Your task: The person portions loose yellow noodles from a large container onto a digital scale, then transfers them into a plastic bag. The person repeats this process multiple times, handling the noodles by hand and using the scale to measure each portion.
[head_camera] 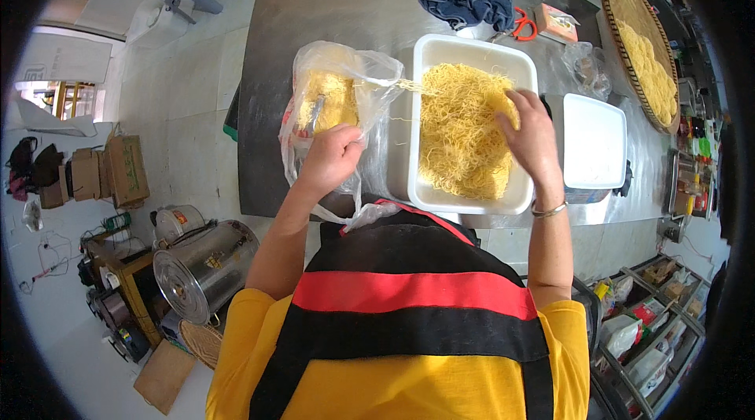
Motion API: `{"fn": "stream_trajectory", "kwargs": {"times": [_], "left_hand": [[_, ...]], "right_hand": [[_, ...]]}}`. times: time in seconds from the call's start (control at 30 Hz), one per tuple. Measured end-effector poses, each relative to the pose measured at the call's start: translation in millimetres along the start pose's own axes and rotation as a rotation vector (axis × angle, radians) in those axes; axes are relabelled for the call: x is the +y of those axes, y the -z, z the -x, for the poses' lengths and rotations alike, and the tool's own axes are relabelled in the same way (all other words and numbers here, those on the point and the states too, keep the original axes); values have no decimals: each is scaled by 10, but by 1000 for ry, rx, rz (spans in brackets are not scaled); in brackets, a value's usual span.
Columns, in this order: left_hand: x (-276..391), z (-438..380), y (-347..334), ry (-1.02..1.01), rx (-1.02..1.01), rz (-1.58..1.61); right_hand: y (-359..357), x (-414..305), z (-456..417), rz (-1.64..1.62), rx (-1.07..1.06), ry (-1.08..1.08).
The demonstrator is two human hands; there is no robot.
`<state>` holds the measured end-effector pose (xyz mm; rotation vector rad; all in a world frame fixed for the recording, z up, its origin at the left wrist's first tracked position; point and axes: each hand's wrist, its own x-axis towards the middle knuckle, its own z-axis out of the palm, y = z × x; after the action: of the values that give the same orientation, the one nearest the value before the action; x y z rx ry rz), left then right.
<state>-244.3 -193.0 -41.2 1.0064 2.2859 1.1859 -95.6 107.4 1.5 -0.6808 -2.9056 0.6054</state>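
My left hand is closed on the edge of a clear plastic bag on the left. Inside that bag are yellow noodles, and a shiny item lies against them, too unclear to name. To the right is a white plastic tub with a loose heap of thin yellow noodles. My right hand, a bangle at its wrist, reaches over the tub's right side, thumb and fingers around a clump of noodles. A few strands stretch across the tub's left rim toward the bag.
The steel table carries a dark blue cloth, red-handled scissors, a tissue box and a white-lidded container. At far right leans a woven bamboo tray with more noodles. Metal pots are at lower left.
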Motion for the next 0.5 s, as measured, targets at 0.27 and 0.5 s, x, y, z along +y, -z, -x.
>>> {"fn": "stream_trajectory", "kwargs": {"times": [0.27,0.5], "left_hand": [[24,89,-3,-82,22,51],[-73,382,102,-54,-118,-29]], "right_hand": [[-1204,-873,-370,-138,83,423],[-358,-403,-374,-906,-91,16]]}}
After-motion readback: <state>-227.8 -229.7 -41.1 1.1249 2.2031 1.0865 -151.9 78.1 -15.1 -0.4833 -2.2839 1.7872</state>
